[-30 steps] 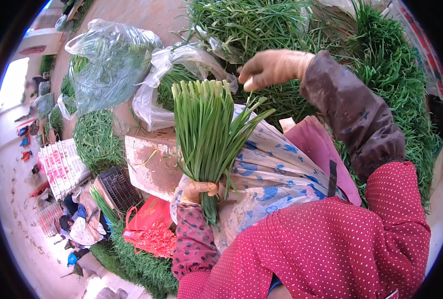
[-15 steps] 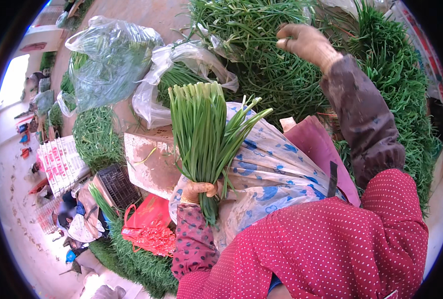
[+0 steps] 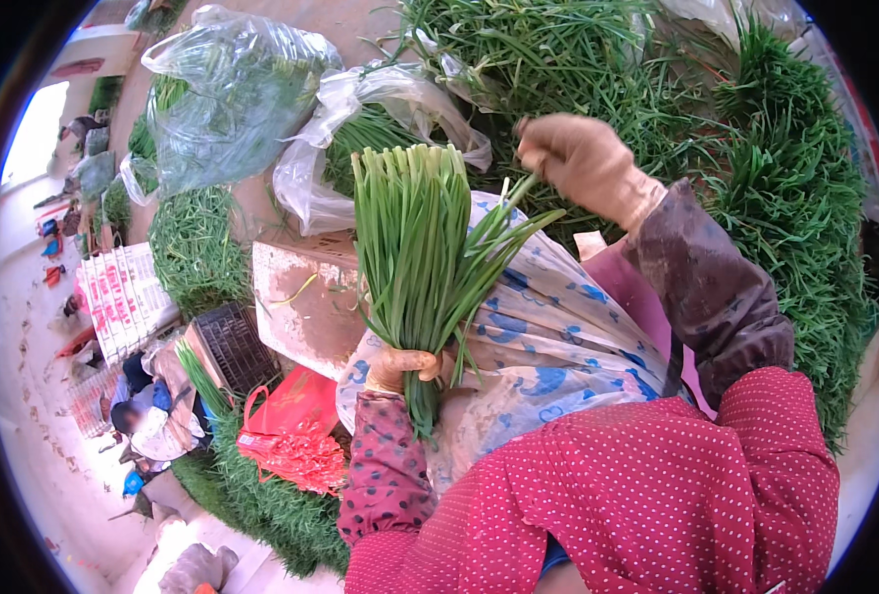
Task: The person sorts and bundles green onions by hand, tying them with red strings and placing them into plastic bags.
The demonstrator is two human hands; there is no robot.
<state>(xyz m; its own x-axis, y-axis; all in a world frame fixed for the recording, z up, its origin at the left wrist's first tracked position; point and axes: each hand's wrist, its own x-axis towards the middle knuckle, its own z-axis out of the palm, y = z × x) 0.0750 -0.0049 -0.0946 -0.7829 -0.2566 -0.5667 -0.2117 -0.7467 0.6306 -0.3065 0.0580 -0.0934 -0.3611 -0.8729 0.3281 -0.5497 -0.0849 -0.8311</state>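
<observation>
My left hand (image 3: pixel 401 368), in a dirty light glove, is closed around the lower part of a thick bunch of garlic chives (image 3: pixel 415 243). Its pale cut ends form a nearly even top edge, and the leafy tips hang below my fist. Several stalks splay out to the right. Beside them, my gloved right hand (image 3: pixel 588 163) is curled, slightly blurred, with a garlic chive stalk (image 3: pixel 521 191) running up to its fingers. Beneath the bunch, a blue-patterned plastic sheet (image 3: pixel 548 327) covers my lap.
Loose garlic chives (image 3: pixel 548 59) lie heaped ahead, with a denser pile (image 3: pixel 796 228) along the right. Clear plastic bags (image 3: pixel 242 99) of greens stand at far left. A dirty white box (image 3: pixel 306 302), dark crate (image 3: pixel 230 346) and red bag (image 3: pixel 296 426) sit left. Another person (image 3: pixel 152 421) is farther left.
My right hand has come down and nearer from the loose heap to the splayed stalks at the bunch's right side. My left hand keeps its hold on the bunch.
</observation>
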